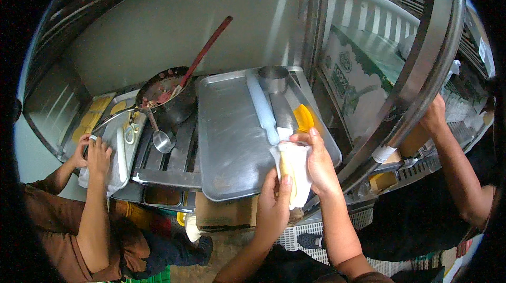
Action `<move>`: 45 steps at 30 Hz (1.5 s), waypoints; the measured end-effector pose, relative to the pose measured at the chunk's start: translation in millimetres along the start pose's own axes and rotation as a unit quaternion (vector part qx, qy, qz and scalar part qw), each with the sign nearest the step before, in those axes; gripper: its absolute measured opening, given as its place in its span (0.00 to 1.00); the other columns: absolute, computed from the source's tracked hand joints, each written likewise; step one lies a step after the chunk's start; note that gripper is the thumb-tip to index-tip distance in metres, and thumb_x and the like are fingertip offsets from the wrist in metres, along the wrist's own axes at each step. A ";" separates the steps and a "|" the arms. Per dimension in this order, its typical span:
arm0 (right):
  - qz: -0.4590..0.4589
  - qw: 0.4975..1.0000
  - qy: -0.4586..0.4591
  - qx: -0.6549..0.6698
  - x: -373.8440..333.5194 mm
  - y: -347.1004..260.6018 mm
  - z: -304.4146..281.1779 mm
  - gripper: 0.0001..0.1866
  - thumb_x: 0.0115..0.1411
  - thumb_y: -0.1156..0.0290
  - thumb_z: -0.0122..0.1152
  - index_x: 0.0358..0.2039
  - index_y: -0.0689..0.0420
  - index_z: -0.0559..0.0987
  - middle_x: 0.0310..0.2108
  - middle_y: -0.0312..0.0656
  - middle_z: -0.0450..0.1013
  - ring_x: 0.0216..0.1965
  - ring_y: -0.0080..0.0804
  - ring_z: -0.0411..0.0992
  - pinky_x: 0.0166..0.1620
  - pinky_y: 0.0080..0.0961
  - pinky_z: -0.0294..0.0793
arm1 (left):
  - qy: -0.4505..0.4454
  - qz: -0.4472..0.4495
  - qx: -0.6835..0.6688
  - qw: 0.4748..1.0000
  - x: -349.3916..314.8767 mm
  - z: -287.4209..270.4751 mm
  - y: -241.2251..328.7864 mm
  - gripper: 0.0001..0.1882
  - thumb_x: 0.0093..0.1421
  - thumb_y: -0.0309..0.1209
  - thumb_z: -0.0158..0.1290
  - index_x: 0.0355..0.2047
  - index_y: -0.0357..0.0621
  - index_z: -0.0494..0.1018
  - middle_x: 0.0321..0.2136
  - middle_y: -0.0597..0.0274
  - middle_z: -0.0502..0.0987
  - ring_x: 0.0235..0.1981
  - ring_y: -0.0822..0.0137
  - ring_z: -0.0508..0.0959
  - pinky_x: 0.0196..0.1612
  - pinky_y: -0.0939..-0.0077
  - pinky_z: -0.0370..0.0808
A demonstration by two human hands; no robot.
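Observation:
Both hands hold a folded white sheet, paper or cloth, with a pale yellow strip (287, 169) along its left side; I cannot tell what the strip is. My left hand (278, 190) grips its lower left edge, thumb on the yellow part. Around the right edge is my right hand (320, 164), thumb pointing up. The bundle is above the near right edge of a metal tray (226, 146). On that tray lie a light blue rolling pin (260, 103), a metal blade with a white handle (284, 133), a yellow plastic piece (303, 118) and a round metal cup or ring (273, 78).
Left of the tray, a dark pan (176, 109) holds a meaty mix and a red-handled spatula (205, 51). A ladle (163, 141) rests on the slatted rack. A co-worker's hands (97, 156) are at a second tray on the left; another person's arm (453, 161) is beyond the metal post (416, 93).

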State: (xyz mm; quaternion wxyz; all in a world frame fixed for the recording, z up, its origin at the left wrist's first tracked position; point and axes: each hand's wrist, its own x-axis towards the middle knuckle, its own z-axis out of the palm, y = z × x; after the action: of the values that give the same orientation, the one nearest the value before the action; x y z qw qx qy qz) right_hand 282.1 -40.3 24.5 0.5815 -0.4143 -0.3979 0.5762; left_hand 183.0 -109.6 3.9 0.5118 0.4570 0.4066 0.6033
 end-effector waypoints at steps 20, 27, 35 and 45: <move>-0.049 0.991 -0.112 0.051 -29.8 4.7 16.7 0.19 0.60 0.68 0.52 0.51 0.60 0.67 0.41 0.37 0.70 0.39 0.18 0.68 0.41 0.16 0.68 | 0.006 -0.069 -0.284 0.956 27.8 -34.4 14.6 0.24 0.63 0.44 0.41 0.52 0.39 0.61 0.47 0.55 0.68 0.47 0.64 0.70 0.47 0.67 0.67; -0.045 0.992 -0.089 -0.078 2.1 -12.3 17.2 0.15 0.60 0.66 0.53 0.44 0.62 0.73 0.30 0.33 0.74 0.30 0.18 0.71 0.30 0.13 0.68 | 0.105 0.006 0.013 0.994 56.5 -58.4 32.7 0.25 0.63 0.41 0.42 0.53 0.36 0.60 0.50 0.56 0.66 0.49 0.65 0.67 0.50 0.68 0.65; -0.152 0.924 -0.091 -0.340 28.8 15.2 42.2 0.15 0.56 0.65 0.55 0.38 0.63 0.76 0.25 0.53 0.74 0.29 0.40 0.75 0.34 0.29 0.71 | 0.069 -0.017 0.002 0.997 69.1 -67.6 1.3 0.20 0.59 0.38 0.51 0.42 0.32 0.65 0.37 0.56 0.72 0.35 0.74 0.72 0.36 0.85 0.68; -0.212 0.844 -0.125 -0.477 32.8 16.0 50.1 0.14 0.54 0.63 0.54 0.34 0.61 0.77 0.26 0.56 0.73 0.31 0.54 0.72 0.35 0.40 0.70 | 0.004 -0.099 -0.069 0.993 70.2 -90.1 -4.8 0.14 0.60 0.34 0.49 0.40 0.36 0.66 0.38 0.56 0.72 0.40 0.67 0.74 0.45 0.73 0.71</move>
State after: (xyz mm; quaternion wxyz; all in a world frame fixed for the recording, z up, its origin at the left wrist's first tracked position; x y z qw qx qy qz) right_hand 230.2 -6.4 26.0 0.3655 -0.4701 -0.7712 0.2250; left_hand 92.9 -41.5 -13.9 0.5974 0.3759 0.4093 0.5782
